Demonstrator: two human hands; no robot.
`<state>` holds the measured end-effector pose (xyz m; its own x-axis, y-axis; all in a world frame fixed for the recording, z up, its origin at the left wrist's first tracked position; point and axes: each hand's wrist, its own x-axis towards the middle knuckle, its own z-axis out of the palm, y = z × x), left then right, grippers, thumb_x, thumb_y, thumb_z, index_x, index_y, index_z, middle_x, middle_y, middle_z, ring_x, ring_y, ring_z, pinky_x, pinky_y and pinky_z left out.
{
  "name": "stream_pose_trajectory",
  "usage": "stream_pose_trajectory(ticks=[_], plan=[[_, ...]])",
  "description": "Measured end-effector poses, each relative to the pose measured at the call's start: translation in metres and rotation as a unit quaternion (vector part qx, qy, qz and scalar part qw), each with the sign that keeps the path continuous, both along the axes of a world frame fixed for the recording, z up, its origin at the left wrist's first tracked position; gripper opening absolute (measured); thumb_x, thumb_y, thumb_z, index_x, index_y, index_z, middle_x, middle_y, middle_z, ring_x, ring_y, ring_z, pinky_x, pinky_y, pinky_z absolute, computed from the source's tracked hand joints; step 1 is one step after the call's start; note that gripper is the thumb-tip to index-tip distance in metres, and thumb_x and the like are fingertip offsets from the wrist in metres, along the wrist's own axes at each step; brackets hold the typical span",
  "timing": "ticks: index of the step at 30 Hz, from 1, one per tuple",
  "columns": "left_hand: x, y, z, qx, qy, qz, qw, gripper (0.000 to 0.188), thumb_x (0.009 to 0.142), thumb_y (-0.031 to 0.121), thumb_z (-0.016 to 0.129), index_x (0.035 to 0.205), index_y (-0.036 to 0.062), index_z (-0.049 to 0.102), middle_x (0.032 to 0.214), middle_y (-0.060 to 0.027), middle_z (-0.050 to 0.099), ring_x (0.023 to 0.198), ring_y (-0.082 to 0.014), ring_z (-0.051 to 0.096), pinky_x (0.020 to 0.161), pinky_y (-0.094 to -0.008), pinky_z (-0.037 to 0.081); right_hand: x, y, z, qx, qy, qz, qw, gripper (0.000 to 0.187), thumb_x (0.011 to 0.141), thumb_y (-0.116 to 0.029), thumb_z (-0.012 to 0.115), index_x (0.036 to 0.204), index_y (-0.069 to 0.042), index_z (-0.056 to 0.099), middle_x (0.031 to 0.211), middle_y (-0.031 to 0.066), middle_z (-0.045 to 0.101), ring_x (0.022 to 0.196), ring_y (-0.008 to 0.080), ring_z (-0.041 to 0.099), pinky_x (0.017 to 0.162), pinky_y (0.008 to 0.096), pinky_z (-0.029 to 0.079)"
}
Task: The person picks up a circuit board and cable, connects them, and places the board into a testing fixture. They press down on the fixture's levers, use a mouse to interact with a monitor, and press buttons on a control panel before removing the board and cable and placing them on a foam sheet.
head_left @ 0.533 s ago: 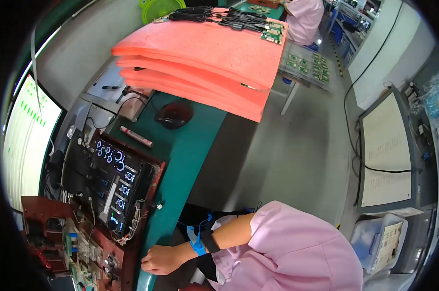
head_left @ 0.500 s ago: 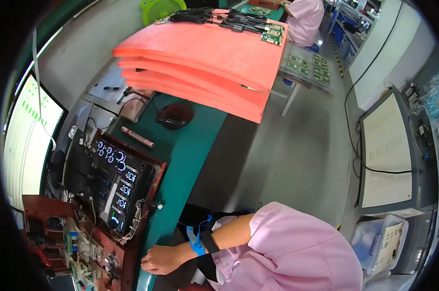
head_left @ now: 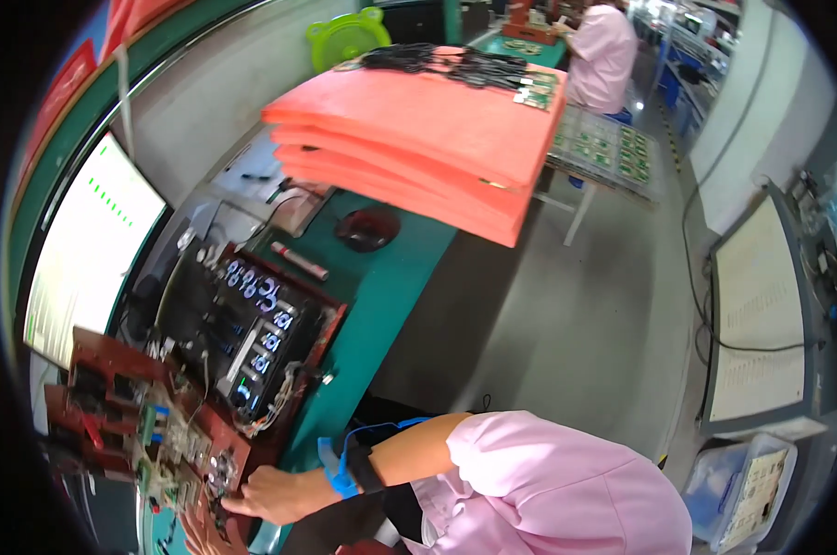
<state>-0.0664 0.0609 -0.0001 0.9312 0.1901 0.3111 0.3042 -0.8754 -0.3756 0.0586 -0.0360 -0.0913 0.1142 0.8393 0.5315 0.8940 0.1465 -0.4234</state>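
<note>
At the lower left is a red-brown test fixture [head_left: 217,421] carrying green circuit boards [head_left: 150,430] and small parts. My right hand [head_left: 275,495], with a blue wrist strap [head_left: 337,467] at its wrist, reaches over the fixture's near edge. Its fingers are bent together and their tips meet the fixture close to my left hand; what they hold, if anything, is too small to make out. Only part of my left hand [head_left: 205,532] shows, at the bottom edge, its fingers stretched out against the fixture. Behind them a black panel [head_left: 256,338] with lit white symbols lies in a red-brown frame.
A bright monitor [head_left: 94,245] stands at the left. On the green table [head_left: 390,277] lie a red-and-white marker [head_left: 300,261] and a dark mouse [head_left: 367,228]. Farther back, pink foam sheets [head_left: 409,120] carry black cables [head_left: 446,63]. A person in pink [head_left: 603,60] is at the far end.
My right hand has moved left from the table edge onto the fixture. My left hand has come into view at the bottom. The view has shifted, and the monitor's picture and panel's lit symbols differ.
</note>
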Motion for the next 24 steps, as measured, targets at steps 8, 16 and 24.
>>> stream_pose_trajectory(ticks=[8, 16, 24], plan=[[0.007, 0.010, -0.014, -0.157, -0.012, 0.033, 0.987, 0.051, 0.073, 0.028, 0.061, 0.118, 0.0056, 0.050, 0.124, -0.0082, 0.046, 0.123, -0.0291, 0.031, 0.099, -0.0477, 0.021, 0.003, -0.026, 0.016, -0.051, 0.073, -0.103, 0.991, 0.046, 0.076, -0.015, 0.052, 0.120, -0.010, 0.042, 0.066, 0.0130, 0.060, 0.052, 0.0287, 0.058, 0.043, 0.0394, 0.045], [-0.002, 0.012, -0.009, -0.176, 0.010, 0.033, 0.984, 0.053, 0.074, 0.032, 0.061, 0.114, -0.0012, 0.049, 0.124, -0.0107, 0.045, 0.124, -0.0298, 0.030, 0.099, -0.0509, 0.020, 0.008, -0.025, 0.006, 0.000, 0.033, -0.078, 0.996, 0.049, 0.076, -0.015, 0.056, 0.123, -0.011, 0.044, 0.064, 0.0095, 0.060, 0.052, 0.0262, 0.058, 0.044, 0.0373, 0.046], [0.025, -0.022, 0.003, -0.187, 0.004, 0.019, 0.982, 0.066, 0.075, 0.037, 0.061, 0.126, 0.0028, 0.038, 0.133, -0.0127, 0.034, 0.128, -0.0286, 0.023, 0.101, -0.0491, 0.017, 0.016, -0.045, 0.001, 0.034, 0.047, -0.027, 0.998, 0.040, 0.076, -0.014, 0.055, 0.116, -0.009, 0.049, 0.067, 0.0095, 0.058, 0.058, 0.0240, 0.057, 0.056, 0.0351, 0.045]])
